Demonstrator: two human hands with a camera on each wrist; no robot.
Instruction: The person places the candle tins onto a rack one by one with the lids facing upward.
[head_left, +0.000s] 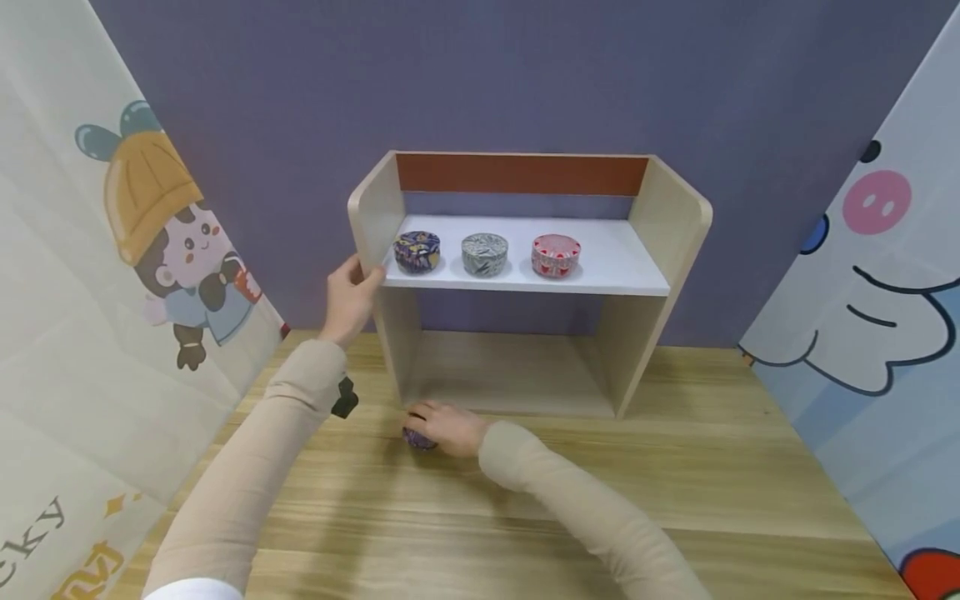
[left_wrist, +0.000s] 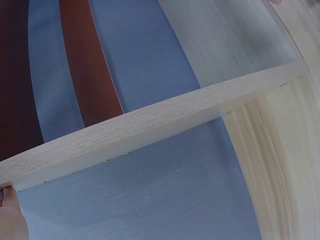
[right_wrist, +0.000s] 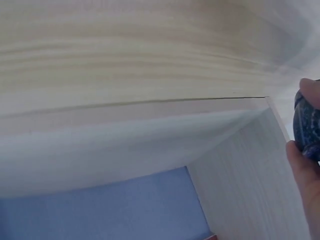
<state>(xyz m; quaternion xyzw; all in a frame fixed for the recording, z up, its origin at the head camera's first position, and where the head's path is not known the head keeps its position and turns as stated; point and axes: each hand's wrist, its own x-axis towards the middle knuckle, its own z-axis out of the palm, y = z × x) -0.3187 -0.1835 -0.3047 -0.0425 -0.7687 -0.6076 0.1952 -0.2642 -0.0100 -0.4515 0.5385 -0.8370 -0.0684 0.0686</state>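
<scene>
A small wooden shelf unit (head_left: 641, 350) stands on the table, its white middle board (head_left: 611, 258) bearing three round patterned tins in a row. These are a dark blue and yellow tin (head_left: 417, 252) at left, a grey-and-white leafy tin (head_left: 484, 255), and a red-and-pink tin (head_left: 556, 256). My left hand (head_left: 349, 302) grips the front edge of the left side panel (left_wrist: 165, 117), level with the middle board. Low in front of the unit's left corner, my right hand (head_left: 450, 427) holds a dark blue-purple patterned tin (right_wrist: 304, 122) between thumb and fingers, partly covering it.
The wooden table (head_left: 420, 517) spreads in front of the unit. Behind it hangs a blue-grey backdrop (head_left: 525, 75). Cartoon-printed cloths, one on the left (head_left: 60, 275) and one on the right (head_left: 817, 400), border the table. A brown-red strip (head_left: 525, 173) crosses the unit's upper back.
</scene>
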